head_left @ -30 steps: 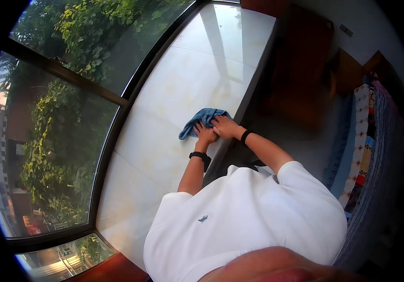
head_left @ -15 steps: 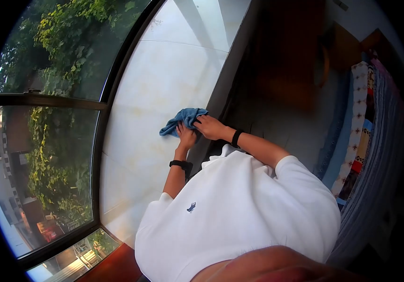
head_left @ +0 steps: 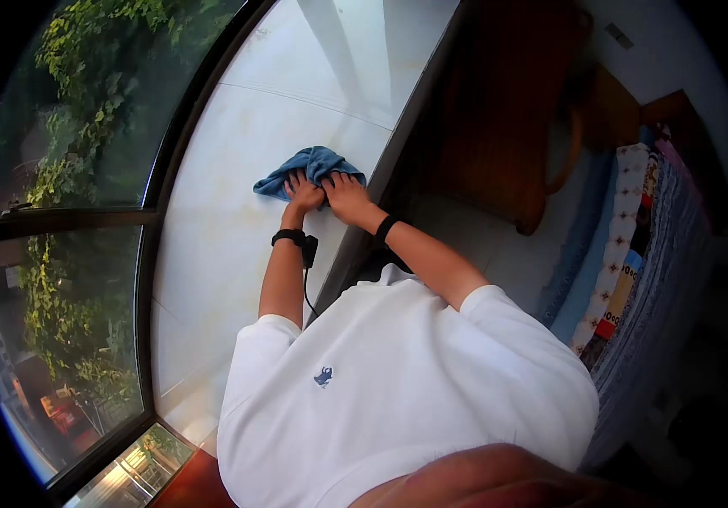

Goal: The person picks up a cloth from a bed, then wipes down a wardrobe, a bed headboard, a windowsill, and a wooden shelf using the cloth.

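Bunched into soft ridges as it is, the blue cloth (head_left: 310, 157) lies on the pale ledge (head_left: 228, 245), near its room-side edge, one corner trailing to a point towards the window frame (head_left: 67, 222). Its colour is mottled, its near part hidden under me. My left hand (head_left: 303, 195) presses down with fingers outstretched and a little parted on the fabric; my right hand (head_left: 347, 199) sits just beside it, fingers slightly bent over the cloth, though I cannot tell whether they pinch a fold. Both forearms reach forward, converging. I wear a black band (head_left: 288, 237) on my left wrist, with a cord (head_left: 309, 292) hanging from it, and another wristband (head_left: 387, 229) on my right. Leaves (head_left: 76, 313) show through the glass; a wooden chair (head_left: 499, 161) and patterned fabrics (head_left: 622, 229) are to my right.
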Tool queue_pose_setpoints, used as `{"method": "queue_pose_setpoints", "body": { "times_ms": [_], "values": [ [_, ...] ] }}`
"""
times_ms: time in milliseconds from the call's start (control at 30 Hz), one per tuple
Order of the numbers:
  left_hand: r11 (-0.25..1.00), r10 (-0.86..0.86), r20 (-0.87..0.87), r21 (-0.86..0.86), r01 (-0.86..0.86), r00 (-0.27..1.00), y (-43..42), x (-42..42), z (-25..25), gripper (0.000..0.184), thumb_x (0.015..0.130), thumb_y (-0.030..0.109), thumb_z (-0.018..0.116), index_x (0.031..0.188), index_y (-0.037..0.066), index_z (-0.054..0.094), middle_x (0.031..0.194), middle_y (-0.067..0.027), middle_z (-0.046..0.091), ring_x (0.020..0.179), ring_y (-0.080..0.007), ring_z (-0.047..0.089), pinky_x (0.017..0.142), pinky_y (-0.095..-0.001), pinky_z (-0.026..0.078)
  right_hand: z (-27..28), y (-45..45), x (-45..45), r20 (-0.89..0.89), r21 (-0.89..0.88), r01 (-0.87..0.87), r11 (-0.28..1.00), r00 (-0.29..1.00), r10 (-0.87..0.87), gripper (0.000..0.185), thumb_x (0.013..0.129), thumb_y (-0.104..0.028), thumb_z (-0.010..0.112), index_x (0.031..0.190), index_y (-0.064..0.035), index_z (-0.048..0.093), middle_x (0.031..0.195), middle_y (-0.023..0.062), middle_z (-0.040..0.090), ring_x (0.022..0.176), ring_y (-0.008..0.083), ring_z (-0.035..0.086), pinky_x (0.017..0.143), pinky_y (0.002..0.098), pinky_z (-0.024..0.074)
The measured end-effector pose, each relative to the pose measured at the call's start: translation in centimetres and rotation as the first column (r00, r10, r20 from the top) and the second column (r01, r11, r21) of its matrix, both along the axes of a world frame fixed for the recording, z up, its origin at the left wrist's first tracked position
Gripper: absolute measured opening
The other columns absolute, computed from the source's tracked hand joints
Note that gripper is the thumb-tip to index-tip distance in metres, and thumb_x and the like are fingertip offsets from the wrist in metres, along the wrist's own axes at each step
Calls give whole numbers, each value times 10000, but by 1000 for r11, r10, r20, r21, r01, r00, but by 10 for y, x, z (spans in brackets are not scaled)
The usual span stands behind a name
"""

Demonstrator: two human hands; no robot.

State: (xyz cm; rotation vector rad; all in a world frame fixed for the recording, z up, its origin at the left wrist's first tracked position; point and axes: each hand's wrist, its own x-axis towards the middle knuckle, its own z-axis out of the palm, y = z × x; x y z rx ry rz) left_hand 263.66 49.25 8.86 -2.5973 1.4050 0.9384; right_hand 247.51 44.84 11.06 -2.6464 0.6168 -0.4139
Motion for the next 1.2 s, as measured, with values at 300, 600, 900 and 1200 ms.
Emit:
{"method": "queue_pose_setpoints", "body": {
  "times_ms": [300,600,900,1200],
  "values": [
    [997,83,19,-11,-83,996,-37,49,3,1043,700,401,661,1499,101,61,1559,-172,26,1438,-353,-91,1119,-560,-36,-2,-83,30,-41,124,-244,962,967,251,480,899,-313,526,1301,-64,444,1214,234,504,1150,401,470,1005,488,333],
    [989,12,-14,-147,-14,1000,-152,82,15,836,790,318,650,1471,113,210,1557,-156,96,1442,-360,-29,1116,-573,5,18,-146,4,8,104,-150,983,989,150,392,854,-208,580,1201,-35,519,1140,206,548,1062,351,535,909,421,421],
    [932,-327,-293,-255,256,898,-293,-1,16,729,736,-45,405,1440,126,333,1542,-138,209,1451,-314,51,1159,-464,44,24,-209,-44,-137,78,36,996,990,-25,406,876,-278,574,1169,-3,513,1064,236,553,1007,385,544,901,474,424],
    [743,92,-775,-365,-562,625,-184,-71,31,607,852,45,488,1435,161,366,1468,-141,333,1366,-271,280,1119,-366,216,32,-215,-69,-123,51,-213,976,968,218,420,750,-172,630,1123,-24,504,1050,214,540,968,387,551,835,473,471]
  ]
}}
